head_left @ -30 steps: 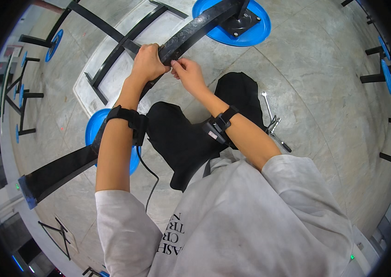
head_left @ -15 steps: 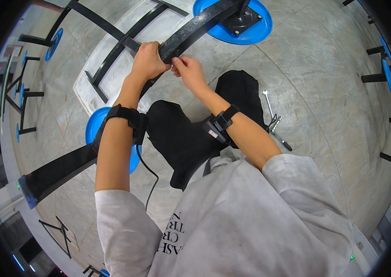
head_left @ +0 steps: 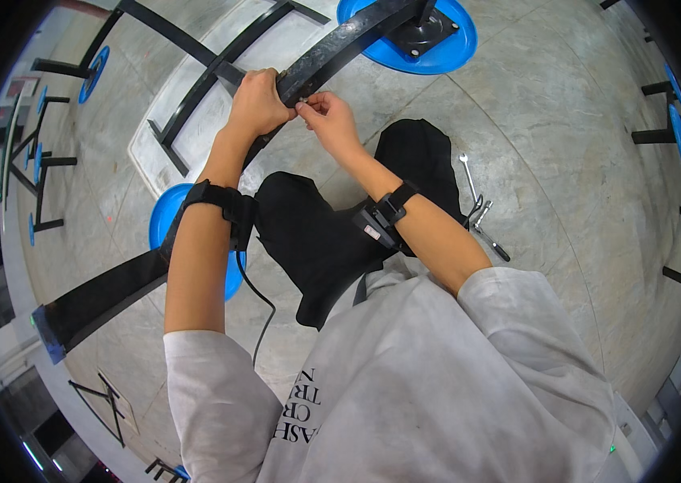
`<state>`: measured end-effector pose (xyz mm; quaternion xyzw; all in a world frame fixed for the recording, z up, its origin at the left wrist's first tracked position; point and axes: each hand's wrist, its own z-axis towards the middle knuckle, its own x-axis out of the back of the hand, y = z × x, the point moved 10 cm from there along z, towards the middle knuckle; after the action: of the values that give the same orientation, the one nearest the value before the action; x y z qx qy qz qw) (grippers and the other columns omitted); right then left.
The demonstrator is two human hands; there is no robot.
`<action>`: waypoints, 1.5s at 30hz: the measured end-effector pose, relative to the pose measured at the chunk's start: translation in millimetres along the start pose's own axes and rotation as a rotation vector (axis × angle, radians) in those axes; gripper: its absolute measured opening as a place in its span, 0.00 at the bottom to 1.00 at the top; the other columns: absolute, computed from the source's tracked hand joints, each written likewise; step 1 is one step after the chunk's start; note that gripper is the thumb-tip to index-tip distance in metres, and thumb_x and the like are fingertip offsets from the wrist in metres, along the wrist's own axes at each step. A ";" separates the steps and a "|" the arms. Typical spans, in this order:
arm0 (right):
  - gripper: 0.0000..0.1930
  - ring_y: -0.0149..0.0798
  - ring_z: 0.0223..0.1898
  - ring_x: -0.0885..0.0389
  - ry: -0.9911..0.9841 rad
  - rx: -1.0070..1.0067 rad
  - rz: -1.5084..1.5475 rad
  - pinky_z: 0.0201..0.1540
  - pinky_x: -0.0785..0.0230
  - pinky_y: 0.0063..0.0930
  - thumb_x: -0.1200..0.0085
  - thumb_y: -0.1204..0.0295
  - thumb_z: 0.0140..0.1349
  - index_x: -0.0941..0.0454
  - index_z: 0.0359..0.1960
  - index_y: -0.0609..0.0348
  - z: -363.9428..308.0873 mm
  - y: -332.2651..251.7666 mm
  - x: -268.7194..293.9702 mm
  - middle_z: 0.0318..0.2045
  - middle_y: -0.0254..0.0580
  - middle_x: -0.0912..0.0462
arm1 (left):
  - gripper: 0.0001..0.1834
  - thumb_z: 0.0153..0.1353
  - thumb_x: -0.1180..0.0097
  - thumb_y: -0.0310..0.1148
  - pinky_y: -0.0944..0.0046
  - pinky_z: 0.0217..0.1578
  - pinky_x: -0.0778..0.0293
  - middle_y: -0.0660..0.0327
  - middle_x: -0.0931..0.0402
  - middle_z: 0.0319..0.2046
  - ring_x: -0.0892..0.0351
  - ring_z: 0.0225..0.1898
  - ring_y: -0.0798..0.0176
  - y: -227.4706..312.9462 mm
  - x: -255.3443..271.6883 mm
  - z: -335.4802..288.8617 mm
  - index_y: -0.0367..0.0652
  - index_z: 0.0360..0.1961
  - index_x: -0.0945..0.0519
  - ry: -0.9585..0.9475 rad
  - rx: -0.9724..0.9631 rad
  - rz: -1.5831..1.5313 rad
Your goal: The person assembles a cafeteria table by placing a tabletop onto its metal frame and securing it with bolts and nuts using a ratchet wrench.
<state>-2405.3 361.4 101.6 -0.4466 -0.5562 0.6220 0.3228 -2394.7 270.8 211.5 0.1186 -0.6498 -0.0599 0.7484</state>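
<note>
My left hand (head_left: 258,103) is wrapped over a long black metal beam (head_left: 339,47) that runs from the upper middle down to the lower left. Close to its right side, my right hand (head_left: 332,122) pinches thumb and forefinger together against the beam's near edge. A tiny pale bit shows at those fingertips, too small to name. The beam's joint under my left hand is hidden by the fingers. Blue round seats sit below the beam: one seat (head_left: 460,50) with a black bolted plate at the top, another seat (head_left: 165,216) partly behind my left forearm.
A wrench (head_left: 468,177) and a ratchet handle (head_left: 492,243) lie on the grey tile floor right of my knee. Beyond the beam, a black frame (head_left: 216,68) rests on a white board (head_left: 145,161). More black frames with blue seats (head_left: 677,133) stand along both sides.
My right fingers have shifted slightly at the beam's edge, with the pinch still there. My left hand keeps its hold in the same place.
</note>
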 end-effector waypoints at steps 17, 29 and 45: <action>0.15 0.25 0.22 0.29 -0.085 -0.116 0.182 0.24 0.34 0.17 0.47 0.63 0.56 0.30 0.29 0.66 -2.1 8.3 -8.6 0.21 0.37 0.26 | 0.26 0.29 0.37 0.38 0.56 0.43 0.33 0.45 0.26 0.30 0.28 0.37 0.45 0.4 0.9 -1.8 0.31 0.31 0.24 0.023 -0.024 -0.015; 0.13 0.26 0.22 0.28 -0.049 -0.071 0.119 0.25 0.34 0.18 0.49 0.65 0.57 0.28 0.31 0.66 -1.5 -4.8 -0.7 0.22 0.36 0.25 | 0.25 0.29 0.35 0.36 0.57 0.43 0.32 0.45 0.26 0.32 0.29 0.41 0.46 1.4 1.1 -1.9 0.31 0.30 0.25 -0.044 0.030 0.026; 0.10 0.28 0.22 0.26 0.025 -0.083 0.176 0.26 0.32 0.20 0.43 0.72 0.48 0.28 0.25 0.68 -3.5 3.6 5.3 0.19 0.40 0.23 | 0.28 0.29 0.36 0.39 0.57 0.43 0.33 0.45 0.26 0.32 0.29 0.39 0.45 0.2 0.5 -2.9 0.32 0.33 0.25 -0.011 0.003 0.028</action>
<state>-2403.8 366.9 97.1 -0.5147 -0.5358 0.6188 0.2550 -2391.8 271.2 211.6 0.1105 -0.6554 -0.0490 0.7456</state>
